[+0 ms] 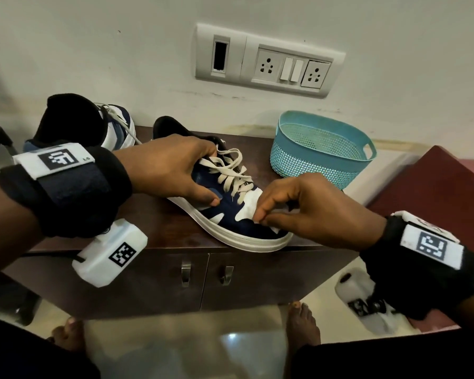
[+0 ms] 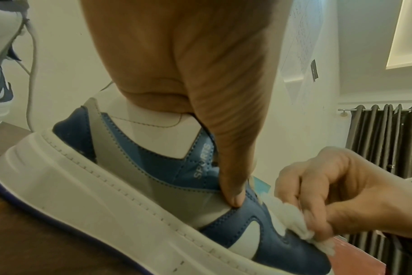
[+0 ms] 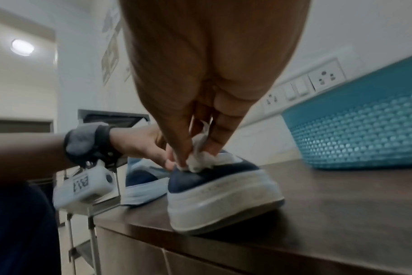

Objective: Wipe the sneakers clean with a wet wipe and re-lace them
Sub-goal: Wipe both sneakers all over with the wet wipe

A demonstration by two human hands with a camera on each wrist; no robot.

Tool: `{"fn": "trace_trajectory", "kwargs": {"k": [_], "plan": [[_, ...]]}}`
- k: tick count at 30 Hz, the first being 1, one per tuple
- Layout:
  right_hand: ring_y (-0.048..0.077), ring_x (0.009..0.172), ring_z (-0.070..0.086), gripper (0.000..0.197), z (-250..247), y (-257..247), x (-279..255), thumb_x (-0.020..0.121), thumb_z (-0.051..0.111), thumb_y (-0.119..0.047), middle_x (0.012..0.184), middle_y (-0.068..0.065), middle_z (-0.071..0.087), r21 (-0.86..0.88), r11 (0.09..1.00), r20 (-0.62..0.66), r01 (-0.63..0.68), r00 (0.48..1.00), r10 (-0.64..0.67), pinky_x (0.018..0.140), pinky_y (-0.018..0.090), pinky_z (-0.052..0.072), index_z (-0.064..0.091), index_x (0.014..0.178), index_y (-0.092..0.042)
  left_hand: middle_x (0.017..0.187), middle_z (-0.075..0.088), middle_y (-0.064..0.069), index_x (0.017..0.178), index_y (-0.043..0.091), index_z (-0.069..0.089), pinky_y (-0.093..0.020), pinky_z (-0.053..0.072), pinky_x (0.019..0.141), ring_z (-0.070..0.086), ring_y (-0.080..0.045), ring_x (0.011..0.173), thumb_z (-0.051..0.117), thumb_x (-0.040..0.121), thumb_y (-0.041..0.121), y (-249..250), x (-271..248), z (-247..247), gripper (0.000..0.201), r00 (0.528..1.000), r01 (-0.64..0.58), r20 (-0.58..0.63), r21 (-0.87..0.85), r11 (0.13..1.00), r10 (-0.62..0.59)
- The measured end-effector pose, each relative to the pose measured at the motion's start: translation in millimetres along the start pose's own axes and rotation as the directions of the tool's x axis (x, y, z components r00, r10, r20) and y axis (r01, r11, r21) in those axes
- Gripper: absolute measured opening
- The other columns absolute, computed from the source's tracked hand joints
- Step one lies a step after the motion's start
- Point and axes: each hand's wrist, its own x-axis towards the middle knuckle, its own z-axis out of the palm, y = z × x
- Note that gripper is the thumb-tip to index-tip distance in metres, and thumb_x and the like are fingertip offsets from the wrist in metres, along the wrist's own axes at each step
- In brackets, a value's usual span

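Both hands work one sneaker (image 1: 230,214), toe toward the person: left hand (image 1: 170,165) grips it, right fingers (image 1: 260,214) pinch a wipe (image 1: 249,207).

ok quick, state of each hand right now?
Left hand: grips the laced sneaker, steadying it.
Right hand: pinches the wet wipe against the sneaker's toe.

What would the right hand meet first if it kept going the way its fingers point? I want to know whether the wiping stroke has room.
The right hand, pinching the wet wipe, points down-left onto the sneaker toe. It would probably meet the left hand's thumb first; depth is uncertain.
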Motion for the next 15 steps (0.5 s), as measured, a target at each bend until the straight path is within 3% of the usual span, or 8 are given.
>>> {"fn": "trace_trajectory", "kwargs": {"k": [2,6,11,15], "plan": [[0.003,0.087,0.070,0.016,-2.8,4.7,-0.9,0.085,0.081,-0.012,0.094,-0.014,0.075,0.004,1.000,0.007,-0.004,1.000,0.004,0.077,0.018,0.051,0.082,0.093,-0.026,0.084,0.065,0.009,0.087,0.029,0.053,-0.033,0.049,0.068,0.061,-0.007,0.076,0.084,0.070,0.052,0.3,0.5,0.3,0.042,1.000,0.000,0.001,-0.005,1.000,0.000],[0.004,0.083,0.068,0.019,-14.8,25.8,-1.2,0.083,0.081,-0.013,0.090,-0.015,0.075,-0.060,0.987,-0.083,-0.146,0.986,0.141,0.072,0.023,0.048,0.081,0.089,-0.031,0.083,0.065,0.009,0.087,0.029,0.054,-0.035,0.050,0.069,0.061,-0.008,0.076,0.085,0.070,0.053,-0.1,1.3,-0.6,0.043,1.000,0.004,-0.002,0.007,1.000,-0.004],[0.008,0.086,0.071,0.016,-5.4,7.1,-6.9,0.085,0.081,-0.010,0.093,-0.011,0.076,0.066,0.998,0.014,-0.023,1.000,0.022,0.074,0.016,0.050,0.082,0.091,-0.025,0.084,0.065,0.009,0.088,0.028,0.054,-0.035,0.051,0.069,0.062,-0.008,0.076,0.084,0.070,0.053,0.8,1.5,-0.3,0.043,1.000,0.003,0.009,0.003,1.000,-0.003],[-0.011,0.071,0.062,0.018,-20.8,37.2,-3.1,0.083,0.081,-0.010,0.076,-0.020,0.071,-0.131,0.966,-0.049,-0.221,0.975,0.217,0.064,0.005,0.039,0.081,0.084,-0.029,0.083,0.064,0.008,0.087,0.028,0.054,-0.034,0.049,0.069,0.061,-0.009,0.077,0.085,0.070,0.052,1.8,1.5,-0.7,0.043,1.000,0.008,0.000,0.009,1.000,-0.008]]}}
